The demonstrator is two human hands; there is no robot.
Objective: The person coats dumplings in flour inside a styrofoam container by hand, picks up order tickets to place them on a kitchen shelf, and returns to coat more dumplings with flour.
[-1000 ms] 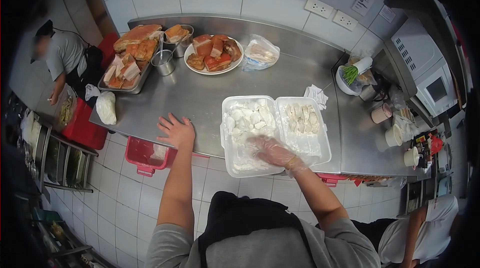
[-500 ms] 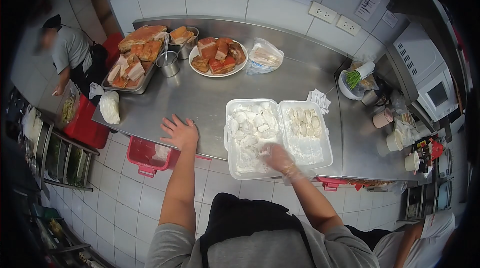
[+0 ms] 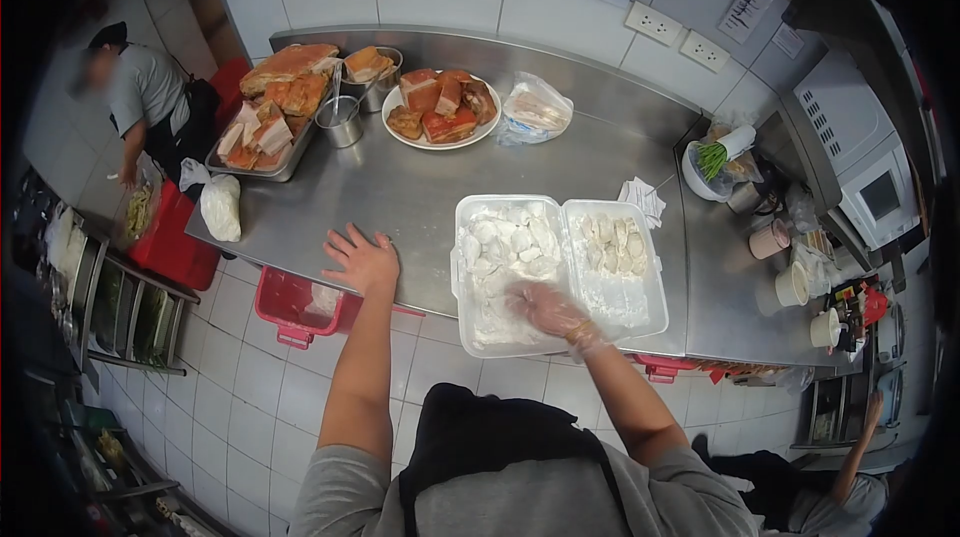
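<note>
My left hand [image 3: 362, 262] lies bare on the front edge of the steel counter [image 3: 400, 197], fingers spread, holding nothing. My right hand [image 3: 550, 309], in a clear plastic glove, is over the left half of an open white foam box [image 3: 464, 282]. Its fingers point into white flour [image 3: 490, 312]; they are blurred, and I cannot make out anything held. Several flour-coated flat pieces [image 3: 515, 237] lie in the back of that half. In the right half, more coated pieces [image 3: 613, 242] sit in rows, with loose flour in front of them.
At the back left are a tray of roasted pork [image 3: 265, 142], metal pots [image 3: 340, 123] and a plate of meat [image 3: 440, 112]. A bagged item [image 3: 535, 112] and a crumpled paper [image 3: 642, 203] lie nearby. Co-workers [image 3: 150, 92] are at far left and lower right.
My right hand has shifted slightly left within the flour. My left hand stays put. The person at lower right has moved, with an arm now stretched up.
</note>
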